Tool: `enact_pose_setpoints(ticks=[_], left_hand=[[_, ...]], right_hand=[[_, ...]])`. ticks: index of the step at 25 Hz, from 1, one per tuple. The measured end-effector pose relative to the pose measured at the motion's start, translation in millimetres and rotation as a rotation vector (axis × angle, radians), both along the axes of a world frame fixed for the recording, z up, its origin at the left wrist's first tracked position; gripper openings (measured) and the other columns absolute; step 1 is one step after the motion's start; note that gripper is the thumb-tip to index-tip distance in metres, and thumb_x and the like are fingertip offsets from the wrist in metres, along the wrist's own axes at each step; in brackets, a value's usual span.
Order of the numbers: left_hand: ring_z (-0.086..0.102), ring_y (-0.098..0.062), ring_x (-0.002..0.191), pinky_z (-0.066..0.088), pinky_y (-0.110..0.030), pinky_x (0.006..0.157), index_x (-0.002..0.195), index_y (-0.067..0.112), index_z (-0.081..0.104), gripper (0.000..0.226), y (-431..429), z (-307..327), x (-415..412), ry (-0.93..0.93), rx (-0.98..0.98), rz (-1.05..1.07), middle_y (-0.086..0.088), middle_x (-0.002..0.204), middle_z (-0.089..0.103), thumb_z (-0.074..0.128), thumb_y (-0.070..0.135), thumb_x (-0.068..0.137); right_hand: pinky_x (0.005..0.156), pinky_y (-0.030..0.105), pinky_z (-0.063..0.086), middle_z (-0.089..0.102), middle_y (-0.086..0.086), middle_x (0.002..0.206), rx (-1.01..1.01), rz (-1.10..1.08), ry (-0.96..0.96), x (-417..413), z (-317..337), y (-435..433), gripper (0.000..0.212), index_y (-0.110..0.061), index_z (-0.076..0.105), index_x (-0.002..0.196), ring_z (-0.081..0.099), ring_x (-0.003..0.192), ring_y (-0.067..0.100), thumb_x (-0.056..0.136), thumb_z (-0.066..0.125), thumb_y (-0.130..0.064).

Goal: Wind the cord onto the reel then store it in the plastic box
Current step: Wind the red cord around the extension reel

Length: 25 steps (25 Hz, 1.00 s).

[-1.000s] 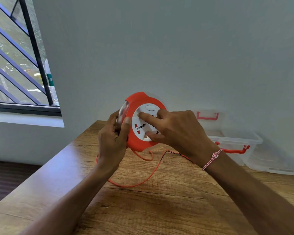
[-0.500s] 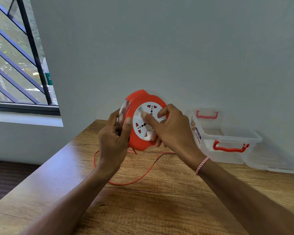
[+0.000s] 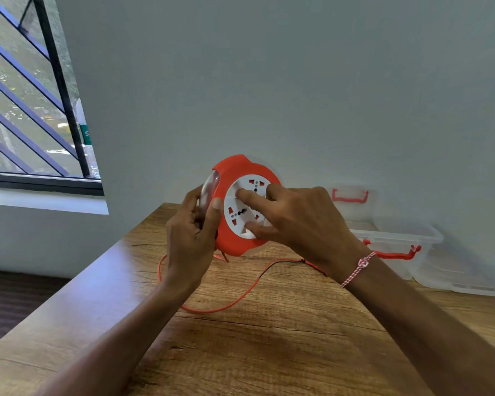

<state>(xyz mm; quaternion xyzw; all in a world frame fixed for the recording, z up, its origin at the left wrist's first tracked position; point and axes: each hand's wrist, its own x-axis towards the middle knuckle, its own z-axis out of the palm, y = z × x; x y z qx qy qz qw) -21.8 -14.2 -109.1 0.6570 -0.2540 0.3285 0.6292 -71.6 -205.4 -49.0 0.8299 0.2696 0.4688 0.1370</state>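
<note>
Head cam, only view here: reel (image 3: pixel 235 207) is held up off the bench (image 3: pixel 269 338), tilted w/ its white socket face (image 3: pixel 245 207) toward the camera, orange body round it. Left hand (image 3: pixel 192 241) has its grip clamped on the reel's left edge, thumb over the orange rim, fingers round the back by the clear side. Right hand (image 3: pixel 303 224) is on the socket face, index fingertip pressed near the top sockets, thumb low on the white disc, so pinching/pressing it, not a full wrap. Orange cord (image 3: pixel 240 295) drops from the reel's underside, loops loose on the bench btw the two forearms, and runs off under the right wrist. Red-n-white bracelet (image 3: pixel 357 268) on that wrist. Plastic box (image 3: pixel 397 241) w/ red handles sits at the back right against the wall (image 3: pixel 269 81), lid open, well apart from the reel. Window (image 3: pixel 26 110) w/ bars far left.
</note>
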Motion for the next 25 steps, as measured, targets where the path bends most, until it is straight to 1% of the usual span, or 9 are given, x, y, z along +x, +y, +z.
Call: enact_pose_setpoints(ticks=[4,7,9,11,14,16,18,22,25], left_hand=[[0.077,-0.002,0.086,0.060,-0.017,0.059,0.138,0.044,0.053,0.047,-1.2,-2.1,-1.1,-0.051,0.010,0.023,0.031,0.101,0.074,0.048,0.070,0.100],[0.077,0.004,0.089,0.060,-0.015,0.061,0.140,0.044,0.052,0.046,-3.3,-3.1,-2.4,-0.070,0.029,0.043,0.037,0.104,0.072,0.048,0.068,0.101],[0.075,0.007,0.088,0.058,-0.012,0.059,0.139,0.038,0.052,0.048,-5.0,-3.9,-2.8,-0.086,0.049,0.052,0.039,0.103,0.071,0.048,0.066,0.101],[0.075,0.008,0.088,0.058,-0.012,0.059,0.138,0.036,0.053,0.051,-4.7,-3.8,-2.3,-0.073,0.037,0.057,0.040,0.102,0.070,0.048,0.068,0.100],[0.076,0.006,0.089,0.059,-0.014,0.060,0.138,0.032,0.054,0.055,-0.2,-1.7,0.0,-0.043,-0.004,0.047,0.039,0.101,0.071,0.047,0.069,0.098],[0.075,0.005,0.091,0.059,-0.014,0.061,0.138,0.029,0.054,0.055,1.6,0.1,1.5,-0.030,-0.025,0.056,0.040,0.101,0.070,0.048,0.067,0.098],[0.075,0.007,0.090,0.057,-0.011,0.060,0.136,0.028,0.053,0.046,2.3,1.1,2.5,-0.007,-0.035,0.059,0.042,0.100,0.069,0.050,0.058,0.102],[0.076,0.007,0.086,0.057,-0.011,0.058,0.134,0.029,0.054,0.036,-0.3,-2.1,2.9,-0.004,-0.019,0.034,0.041,0.098,0.071,0.053,0.049,0.104],[0.077,0.001,0.084,0.060,-0.018,0.057,0.130,0.042,0.054,0.031,-1.5,-2.0,-1.0,-0.022,0.018,0.030,0.036,0.097,0.072,0.050,0.054,0.101]], right_hand=[[0.056,0.025,0.059,0.078,0.006,0.100,0.457,0.013,0.141,-3.6,-7.4,17.4,0.063,-0.020,0.059,0.130,0.074,0.067,0.024,0.086,0.067,-0.065],[0.041,0.017,0.053,0.075,-0.008,0.089,1.068,0.067,0.372,-3.9,-12.7,34.3,0.054,-0.025,0.054,0.113,0.073,0.057,0.012,0.082,0.070,-0.066],[0.036,0.018,0.047,0.076,-0.005,0.072,1.419,0.131,0.594,-1.8,-13.3,38.2,0.051,-0.023,0.052,0.108,0.070,0.046,0.011,0.084,0.072,-0.063],[0.041,0.016,0.047,0.075,-0.007,0.078,1.288,0.042,0.508,-1.4,-11.0,33.8,0.051,-0.023,0.054,0.104,0.069,0.050,0.010,0.084,0.068,-0.068],[0.053,0.015,0.047,0.070,-0.005,0.103,0.688,-0.009,0.208,-1.6,-4.8,19.3,0.053,-0.023,0.056,0.114,0.068,0.068,0.012,0.088,0.062,-0.069],[0.051,0.019,0.043,0.067,0.002,0.117,0.308,-0.008,0.143,0.0,-0.6,9.5,0.055,-0.022,0.056,0.129,0.069,0.069,0.019,0.093,0.061,-0.063],[0.050,0.023,0.047,0.067,0.008,0.122,0.093,-0.014,0.119,1.2,3.0,3.8,0.056,-0.024,0.055,0.139,0.070,0.067,0.023,0.094,0.063,-0.057],[0.051,0.028,0.053,0.074,0.014,0.110,-0.020,-0.021,0.027,2.0,1.8,-0.8,0.064,-0.022,0.057,0.144,0.073,0.067,0.028,0.090,0.072,-0.050],[0.055,0.029,0.055,0.077,0.013,0.102,0.055,-0.023,0.044,0.7,-1.8,1.1,0.065,-0.021,0.058,0.142,0.073,0.068,0.029,0.089,0.072,-0.055]])
